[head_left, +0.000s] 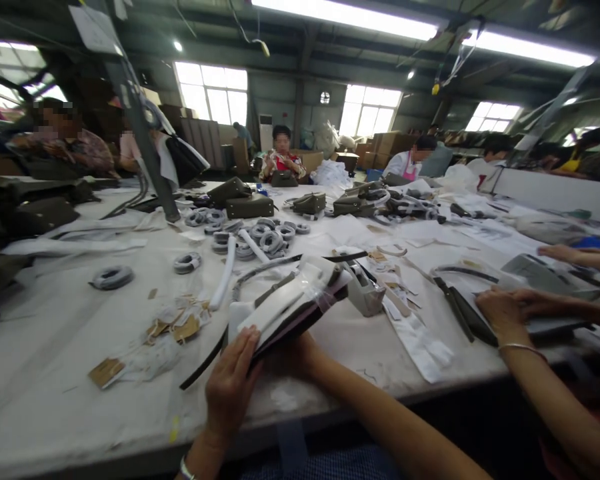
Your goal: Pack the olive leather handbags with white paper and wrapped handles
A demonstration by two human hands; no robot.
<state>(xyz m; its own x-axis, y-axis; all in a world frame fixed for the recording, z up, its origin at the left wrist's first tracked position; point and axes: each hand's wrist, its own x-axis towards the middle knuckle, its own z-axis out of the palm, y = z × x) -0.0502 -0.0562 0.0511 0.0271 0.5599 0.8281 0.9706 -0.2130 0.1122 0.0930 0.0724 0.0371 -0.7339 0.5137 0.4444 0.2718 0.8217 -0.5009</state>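
Observation:
A dark olive handbag (305, 317) with white wrapping over it is held tilted above the table's near edge. My left hand (233, 377) grips its lower left end, fingers lying over the white sheet and thumb hidden. Under the bag's right side is my right hand (300, 353), pressed against it, with its fingers mostly hidden by the bag. A dark strap (205, 363) curves out from the bag to the left. Just beyond the bag sits a grey tape dispenser (367, 293).
Tags (183, 323) lie in a loose pile at left. Wrapped coiled straps (273, 240) and finished bags (250, 207) cover the table's middle. At right, a co-worker's hands (510, 310) handle another bag. A metal post (145, 133) rises at left; several people sit around.

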